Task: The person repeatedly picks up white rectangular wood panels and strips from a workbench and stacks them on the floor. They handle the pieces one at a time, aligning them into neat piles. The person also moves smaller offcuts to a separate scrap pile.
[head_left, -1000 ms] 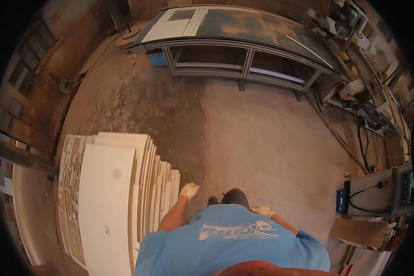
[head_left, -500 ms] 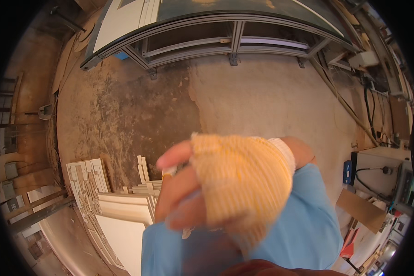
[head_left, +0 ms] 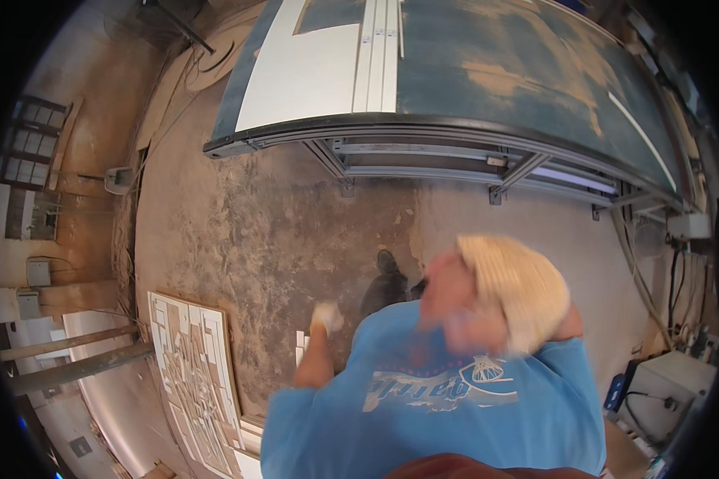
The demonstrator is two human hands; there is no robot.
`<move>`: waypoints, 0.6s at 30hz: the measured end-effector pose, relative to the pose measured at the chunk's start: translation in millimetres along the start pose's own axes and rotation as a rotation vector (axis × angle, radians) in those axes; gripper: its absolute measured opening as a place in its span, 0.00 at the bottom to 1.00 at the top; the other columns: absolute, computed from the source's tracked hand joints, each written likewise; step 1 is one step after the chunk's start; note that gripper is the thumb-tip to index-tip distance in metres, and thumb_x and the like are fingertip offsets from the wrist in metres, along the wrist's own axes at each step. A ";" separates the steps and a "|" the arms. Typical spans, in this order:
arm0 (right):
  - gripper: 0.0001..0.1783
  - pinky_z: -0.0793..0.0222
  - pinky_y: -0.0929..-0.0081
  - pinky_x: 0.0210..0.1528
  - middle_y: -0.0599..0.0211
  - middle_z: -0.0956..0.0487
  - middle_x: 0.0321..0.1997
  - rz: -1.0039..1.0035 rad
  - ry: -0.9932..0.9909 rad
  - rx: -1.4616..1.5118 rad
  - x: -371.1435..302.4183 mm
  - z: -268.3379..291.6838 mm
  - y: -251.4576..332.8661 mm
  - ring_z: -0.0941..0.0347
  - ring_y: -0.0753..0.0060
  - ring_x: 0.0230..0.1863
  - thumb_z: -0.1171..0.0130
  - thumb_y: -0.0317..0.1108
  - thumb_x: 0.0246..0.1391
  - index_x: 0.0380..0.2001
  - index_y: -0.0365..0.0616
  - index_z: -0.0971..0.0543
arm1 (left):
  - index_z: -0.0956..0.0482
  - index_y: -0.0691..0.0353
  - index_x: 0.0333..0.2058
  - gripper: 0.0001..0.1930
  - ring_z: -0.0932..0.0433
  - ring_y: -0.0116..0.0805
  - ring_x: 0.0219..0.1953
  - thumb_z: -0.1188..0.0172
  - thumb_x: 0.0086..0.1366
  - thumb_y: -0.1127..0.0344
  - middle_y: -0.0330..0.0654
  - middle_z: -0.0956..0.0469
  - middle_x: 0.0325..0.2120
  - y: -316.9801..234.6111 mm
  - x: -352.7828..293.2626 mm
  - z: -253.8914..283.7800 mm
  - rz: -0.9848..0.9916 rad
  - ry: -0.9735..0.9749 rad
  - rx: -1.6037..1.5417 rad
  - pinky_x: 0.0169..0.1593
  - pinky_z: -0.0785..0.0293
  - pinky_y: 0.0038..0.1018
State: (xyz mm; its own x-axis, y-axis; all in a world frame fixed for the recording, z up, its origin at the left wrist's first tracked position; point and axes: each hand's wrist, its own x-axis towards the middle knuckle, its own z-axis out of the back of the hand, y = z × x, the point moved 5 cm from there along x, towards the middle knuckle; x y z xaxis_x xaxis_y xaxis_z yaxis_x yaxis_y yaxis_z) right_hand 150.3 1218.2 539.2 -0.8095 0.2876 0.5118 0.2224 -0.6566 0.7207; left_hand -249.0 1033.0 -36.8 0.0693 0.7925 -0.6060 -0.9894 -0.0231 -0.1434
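My right hand [head_left: 495, 297], in a pale yellow knitted glove with bare fingers, is raised in front of my blue shirt. Motion smears its fingers, and no held thing can be made out. My left hand [head_left: 326, 317] hangs low at my left side above the stained floor, partly covered in a pale glove. It is small and blurred, so its grip does not show. Just below it, close to the left forearm, stand thin white strips [head_left: 302, 343]. Neither hand touches the table ahead.
A long metal-framed table [head_left: 447, 132] with a dark top stands ahead. On it lie a white panel with a cut-out [head_left: 295, 80] and white strips [head_left: 380, 64]. A board of white offcuts [head_left: 196, 359] lies at left; a grey cabinet [head_left: 667, 391] stands at right.
The view has tilted up and shifted, showing more of the tabletop. My right hand has moved right, away from the camera. My left forearm and hand now show clear of it.
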 end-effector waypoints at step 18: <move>0.38 0.41 0.49 0.77 0.48 0.27 0.72 -1.190 -0.215 -0.763 -39.0 96.7 -619.9 0.38 0.44 0.77 0.35 0.42 0.57 0.68 0.38 0.30 | 0.31 0.72 0.60 0.30 0.38 0.65 0.69 0.38 0.66 0.57 0.64 0.32 0.63 -229.0 449.6 493.3 0.168 -0.822 -0.354 0.73 0.44 0.55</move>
State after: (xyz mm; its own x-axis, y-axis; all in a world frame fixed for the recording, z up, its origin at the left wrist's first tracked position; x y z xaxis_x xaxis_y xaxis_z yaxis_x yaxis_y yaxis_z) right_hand 96.6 1681.5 117.6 -0.1910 0.9766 -0.0990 -0.9160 -0.1411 0.3756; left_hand -54.3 1695.3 109.5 -0.3195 0.9434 0.0888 -0.8717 -0.2558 -0.4180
